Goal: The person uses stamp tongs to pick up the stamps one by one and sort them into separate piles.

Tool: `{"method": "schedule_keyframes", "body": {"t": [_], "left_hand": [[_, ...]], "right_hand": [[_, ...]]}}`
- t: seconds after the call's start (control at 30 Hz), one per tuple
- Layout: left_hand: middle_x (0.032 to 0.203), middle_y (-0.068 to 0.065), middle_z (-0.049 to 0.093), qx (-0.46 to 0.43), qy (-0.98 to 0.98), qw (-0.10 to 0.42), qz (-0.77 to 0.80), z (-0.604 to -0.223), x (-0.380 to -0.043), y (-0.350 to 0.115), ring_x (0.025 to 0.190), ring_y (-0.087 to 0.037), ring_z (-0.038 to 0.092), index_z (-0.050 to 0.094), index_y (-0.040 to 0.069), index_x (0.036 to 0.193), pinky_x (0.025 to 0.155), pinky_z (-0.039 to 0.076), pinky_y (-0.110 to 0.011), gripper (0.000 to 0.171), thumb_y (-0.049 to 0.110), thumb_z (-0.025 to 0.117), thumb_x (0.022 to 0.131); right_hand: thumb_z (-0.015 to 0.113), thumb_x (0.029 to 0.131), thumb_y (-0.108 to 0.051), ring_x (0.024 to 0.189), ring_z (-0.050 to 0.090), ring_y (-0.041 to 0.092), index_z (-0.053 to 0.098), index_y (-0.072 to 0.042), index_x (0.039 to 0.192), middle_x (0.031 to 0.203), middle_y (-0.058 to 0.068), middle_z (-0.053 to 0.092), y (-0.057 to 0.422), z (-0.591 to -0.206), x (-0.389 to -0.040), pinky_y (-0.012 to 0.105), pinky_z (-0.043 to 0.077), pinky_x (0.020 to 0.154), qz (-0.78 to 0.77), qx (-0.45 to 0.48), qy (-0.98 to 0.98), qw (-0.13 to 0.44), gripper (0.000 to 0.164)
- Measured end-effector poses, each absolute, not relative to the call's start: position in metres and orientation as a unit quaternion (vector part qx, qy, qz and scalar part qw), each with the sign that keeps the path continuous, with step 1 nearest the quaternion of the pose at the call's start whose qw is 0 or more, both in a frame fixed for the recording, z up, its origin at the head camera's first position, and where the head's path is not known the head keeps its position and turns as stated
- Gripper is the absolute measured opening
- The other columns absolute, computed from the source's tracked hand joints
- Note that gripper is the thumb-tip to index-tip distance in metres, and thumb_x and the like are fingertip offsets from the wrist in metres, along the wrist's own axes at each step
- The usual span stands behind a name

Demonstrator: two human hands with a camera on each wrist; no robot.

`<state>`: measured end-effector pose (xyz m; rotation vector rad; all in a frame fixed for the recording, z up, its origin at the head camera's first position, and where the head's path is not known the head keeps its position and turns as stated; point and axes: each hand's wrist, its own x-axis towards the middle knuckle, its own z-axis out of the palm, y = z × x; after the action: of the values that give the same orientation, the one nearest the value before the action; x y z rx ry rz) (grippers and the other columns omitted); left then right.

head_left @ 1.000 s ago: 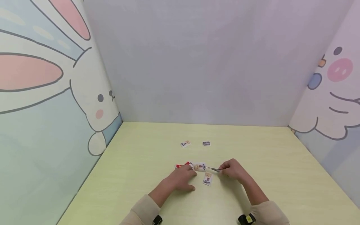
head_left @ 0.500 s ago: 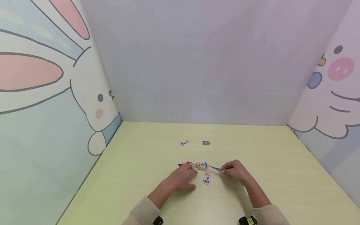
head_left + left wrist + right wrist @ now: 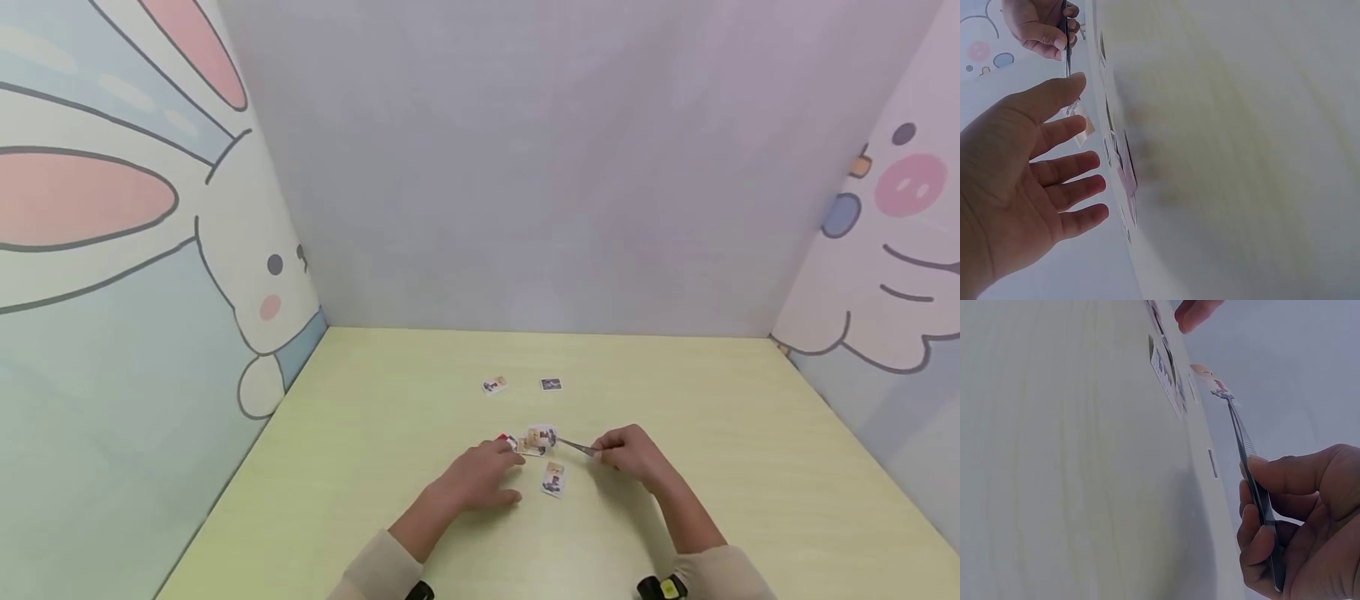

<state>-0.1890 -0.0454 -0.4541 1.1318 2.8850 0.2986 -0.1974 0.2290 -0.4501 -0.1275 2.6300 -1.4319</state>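
My right hand [image 3: 628, 452] pinches a pair of tweezers [image 3: 576, 447] between thumb and fingers. At the tweezers' tips is a small stamp [image 3: 543, 435], raised off the table in the right wrist view and overlapping another stamp [image 3: 529, 450] in the head view. My left hand [image 3: 480, 477] hovers palm down with fingers spread; in the left wrist view its fingertips [image 3: 1094, 184] hold nothing. Close in front of those fingertips lies a red-marked stamp [image 3: 506, 439], partly hidden by the hand. One more stamp [image 3: 553, 479] lies between the hands, nearer to me.
Two stamps lie farther back on the pale yellow table [image 3: 375, 400]: a light one [image 3: 494, 384] at left and a dark one [image 3: 551, 384] at right. A grey wall [image 3: 525, 208] rises behind, with cartoon-printed panels [image 3: 255, 208] at the sides.
The tweezers have moved slightly up and to the right with the stamp, uncovering the stamp beneath. Red at the left of the group is now hidden behind the nearly still left hand.
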Motion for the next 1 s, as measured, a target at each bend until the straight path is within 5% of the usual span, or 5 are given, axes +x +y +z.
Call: {"method": "schedule_keyframes", "body": {"t": [0.6, 1.0], "left_hand": [[0.112, 0.001, 0.059, 0.311, 0.94, 0.051, 0.128, -0.458, -0.185, -0.08, 0.095, -0.014, 0.054, 0.066, 0.017, 0.114, 0.079, 0.047, -0.029, 0.043, 0.037, 0.074, 0.076], [0.116, 0.001, 0.059, 0.325, 0.936, 0.067, 0.114, -0.452, -0.181, -0.097, 0.106, -0.017, 0.053, 0.064, 0.017, 0.118, 0.086, 0.046, -0.035, 0.047, 0.039, 0.073, 0.077]], "right_hand": [[0.062, 0.077, 0.005, 0.053, 0.041, 0.013, 0.069, 0.007, 0.085, 0.06, 0.002, 0.052, 0.211, -0.457, -0.217, 0.027, 0.033, 0.048, -0.504, -0.01, 0.861, 0.064, 0.01], [0.061, 0.077, 0.004, 0.053, 0.042, 0.013, 0.07, 0.005, 0.087, 0.06, 0.003, 0.053, 0.197, -0.454, -0.234, 0.026, 0.034, 0.049, -0.502, 0.006, 0.862, 0.071, 0.014]]}}
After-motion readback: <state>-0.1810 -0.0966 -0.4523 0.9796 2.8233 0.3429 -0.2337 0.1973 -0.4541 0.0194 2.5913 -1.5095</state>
